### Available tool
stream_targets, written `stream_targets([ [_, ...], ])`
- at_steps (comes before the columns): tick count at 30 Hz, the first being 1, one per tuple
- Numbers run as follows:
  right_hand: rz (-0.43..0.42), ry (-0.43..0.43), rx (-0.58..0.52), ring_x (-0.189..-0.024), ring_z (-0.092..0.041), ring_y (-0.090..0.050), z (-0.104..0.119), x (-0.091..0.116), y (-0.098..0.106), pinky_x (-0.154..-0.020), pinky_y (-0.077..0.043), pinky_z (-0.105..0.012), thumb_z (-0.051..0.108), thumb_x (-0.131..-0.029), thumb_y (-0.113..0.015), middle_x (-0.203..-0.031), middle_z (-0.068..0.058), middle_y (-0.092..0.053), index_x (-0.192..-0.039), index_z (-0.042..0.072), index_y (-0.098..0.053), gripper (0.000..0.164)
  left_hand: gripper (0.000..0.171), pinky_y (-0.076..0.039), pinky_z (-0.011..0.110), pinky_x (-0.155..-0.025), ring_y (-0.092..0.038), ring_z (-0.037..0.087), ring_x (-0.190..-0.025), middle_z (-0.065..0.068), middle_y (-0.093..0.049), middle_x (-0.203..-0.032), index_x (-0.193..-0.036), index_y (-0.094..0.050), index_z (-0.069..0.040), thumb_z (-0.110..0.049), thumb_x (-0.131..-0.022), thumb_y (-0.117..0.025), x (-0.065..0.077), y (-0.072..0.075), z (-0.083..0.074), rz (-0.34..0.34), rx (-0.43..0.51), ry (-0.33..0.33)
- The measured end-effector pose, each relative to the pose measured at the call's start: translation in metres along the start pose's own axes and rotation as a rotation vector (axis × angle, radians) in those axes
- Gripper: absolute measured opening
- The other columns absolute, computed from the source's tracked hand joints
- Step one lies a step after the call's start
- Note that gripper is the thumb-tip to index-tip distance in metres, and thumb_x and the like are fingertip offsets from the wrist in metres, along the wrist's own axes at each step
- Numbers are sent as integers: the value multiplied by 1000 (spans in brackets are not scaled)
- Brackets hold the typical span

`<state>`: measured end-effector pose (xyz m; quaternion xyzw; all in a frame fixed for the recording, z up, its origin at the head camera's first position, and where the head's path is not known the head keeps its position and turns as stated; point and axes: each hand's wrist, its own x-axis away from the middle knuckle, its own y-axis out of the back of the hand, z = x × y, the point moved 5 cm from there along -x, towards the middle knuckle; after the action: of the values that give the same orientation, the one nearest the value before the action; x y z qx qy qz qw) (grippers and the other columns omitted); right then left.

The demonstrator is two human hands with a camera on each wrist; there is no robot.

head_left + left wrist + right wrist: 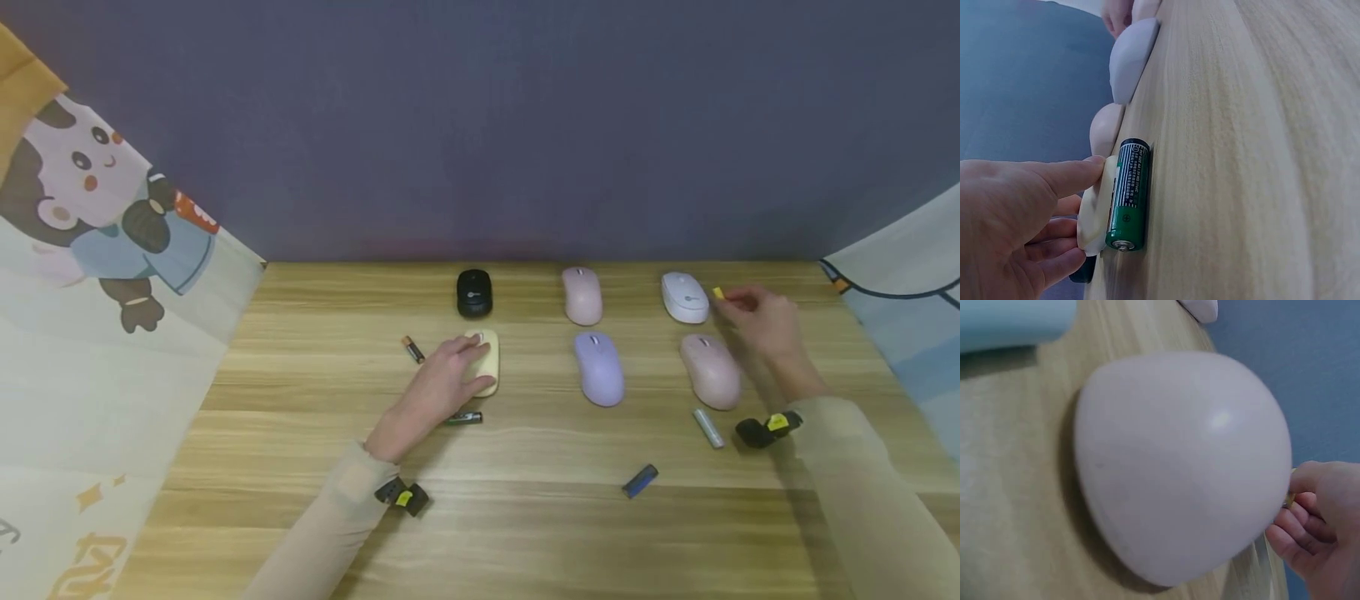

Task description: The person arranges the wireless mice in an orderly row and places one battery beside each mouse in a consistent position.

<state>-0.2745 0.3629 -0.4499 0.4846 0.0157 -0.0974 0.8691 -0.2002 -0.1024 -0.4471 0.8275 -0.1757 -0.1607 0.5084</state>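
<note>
My left hand (438, 379) holds a pale yellow computer mouse (489, 364) on the table, thumb on one side and fingers on the other. Just on the near side of that mouse lies a green and black AA battery (1129, 197), partly behind the hand in the head view. My right hand (767, 325) pinches a small yellow piece (718, 293) between thumb and fingertips, right beside a white mouse (685, 298); too little of it shows to tell its kind. A pink mouse (1185, 462) fills much of the right wrist view, in front of that hand.
At the back stand a black mouse (474, 292) and a pale pink mouse (582, 296). A lilac mouse (599, 369) sits mid-table. Loose batteries lie around: a copper-topped one (412, 349), a silvery one (708, 428) and a dark blue one (641, 482). A grey-blue panel (510, 133) rises behind the table.
</note>
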Motion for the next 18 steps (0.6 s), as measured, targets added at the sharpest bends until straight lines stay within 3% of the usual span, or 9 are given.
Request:
stream_targets([
  [3,43,-40,16,-95,-37,-65,-2,-4,-2,-66,-43,-21,27,-103,-61,-115,-34,-67,-119,-10,-66,40,60,-46,45,-116,-55,37,-135,21,-56,-147,-138,-62,0,-33,-92,-79,0,0,0,0,-3,-3],
  [5,67,-63,27,-100,-43,-64,-3,-6,-3,-68,-44,-27,30,-104,-60,-117,-34,-67,-120,-9,-66,43,60,-46,44,-116,-56,37,-135,21,-56,-147,-138,-62,0,-33,-92,-79,0,-1,1,-2,-4,-4],
  [9,102,-110,43,-100,-41,-64,-4,-10,-5,-70,-45,-32,35,-104,-59,-118,-33,-67,-123,-8,-65,47,59,-47,45,-115,-56,38,-134,22,-57,-147,-137,-62,0,-32,-91,-80,1,-1,1,-13,-3,-7],
  [18,136,-163,41,-102,-43,-62,-9,-12,-5,-72,-47,-36,29,-104,-57,-118,-34,-65,-123,-8,-63,42,59,-47,44,-115,-56,37,-134,21,-57,-147,-138,-62,0,-32,-92,-79,1,0,0,-8,4,-3],
])
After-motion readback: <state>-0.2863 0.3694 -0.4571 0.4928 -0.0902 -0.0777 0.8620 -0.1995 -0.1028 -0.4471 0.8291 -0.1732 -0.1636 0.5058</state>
